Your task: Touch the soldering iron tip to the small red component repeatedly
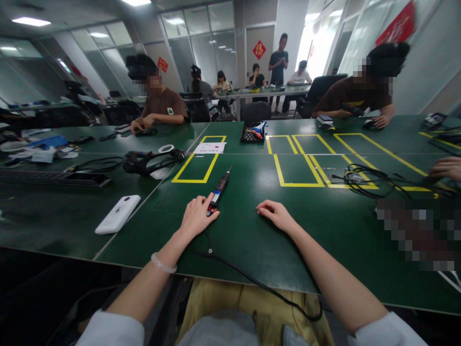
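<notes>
An electric screwdriver [221,188] lies on the green table, its thin bit pointing away from me. My left hand [196,215] rests over its rear end, with thumb and fingers closed around it; part of the grip is hidden under the fingers. A black cord [248,275] runs from near that hand over the table's front edge towards my lap. To the right, my right hand [275,214] lies on the tabletop with its fingers loosely curled and pressed together, holding nothing.
Yellow tape frames [300,184] mark the table [248,230]. A white phone-shaped device [118,215] and a black headset-like object [144,162] lie left. Further back are a paper label [211,147] and a black tray [248,139]. Coiled cables [363,179] lie right. Several people sit around.
</notes>
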Available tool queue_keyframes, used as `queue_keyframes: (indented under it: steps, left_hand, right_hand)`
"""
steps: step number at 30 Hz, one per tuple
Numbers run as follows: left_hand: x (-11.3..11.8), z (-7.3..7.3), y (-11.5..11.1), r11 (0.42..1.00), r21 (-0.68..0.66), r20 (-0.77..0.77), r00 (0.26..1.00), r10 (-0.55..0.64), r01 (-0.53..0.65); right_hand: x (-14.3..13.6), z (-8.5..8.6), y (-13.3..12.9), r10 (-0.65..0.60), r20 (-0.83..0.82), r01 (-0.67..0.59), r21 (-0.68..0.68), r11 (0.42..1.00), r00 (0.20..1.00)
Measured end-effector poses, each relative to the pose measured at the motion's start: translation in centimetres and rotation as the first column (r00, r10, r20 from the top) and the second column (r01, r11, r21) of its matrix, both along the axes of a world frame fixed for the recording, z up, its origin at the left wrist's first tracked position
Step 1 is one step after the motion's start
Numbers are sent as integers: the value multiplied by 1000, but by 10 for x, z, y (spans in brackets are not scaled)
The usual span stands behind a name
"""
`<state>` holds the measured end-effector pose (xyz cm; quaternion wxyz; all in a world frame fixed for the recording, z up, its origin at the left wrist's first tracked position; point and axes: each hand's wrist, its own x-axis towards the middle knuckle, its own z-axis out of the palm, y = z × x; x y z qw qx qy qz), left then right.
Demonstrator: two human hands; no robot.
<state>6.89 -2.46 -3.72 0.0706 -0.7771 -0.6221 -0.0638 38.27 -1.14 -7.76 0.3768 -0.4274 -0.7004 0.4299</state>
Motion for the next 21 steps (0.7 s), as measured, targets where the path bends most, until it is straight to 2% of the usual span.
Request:
queue_keyframes:
  steps: [6,9,11,15,21]
  left_hand:
    - [-95,-2,8,978,-22,-76,976,204,-206]
    - [-131,-3,16,959,-46,-71,959,276,-279]
    - [-146,-2,21,948,-57,-69,949,309,-313]
    - [-154,4,27,929,-65,-70,931,359,-364]
    - [-127,13,15,928,104,-75,928,365,-357]
  right_hand:
    - [-3,2,-2,3,56,-4,16,1000,998]
    - [-4,3,-3,8,66,-10,24,1000,998]
    - [-4,3,-3,7,68,-9,29,1000,998]
    - [-5,3,-3,8,68,-10,34,999,998]
    - [-5,5,-3,-2,76,-1,43,999,997]
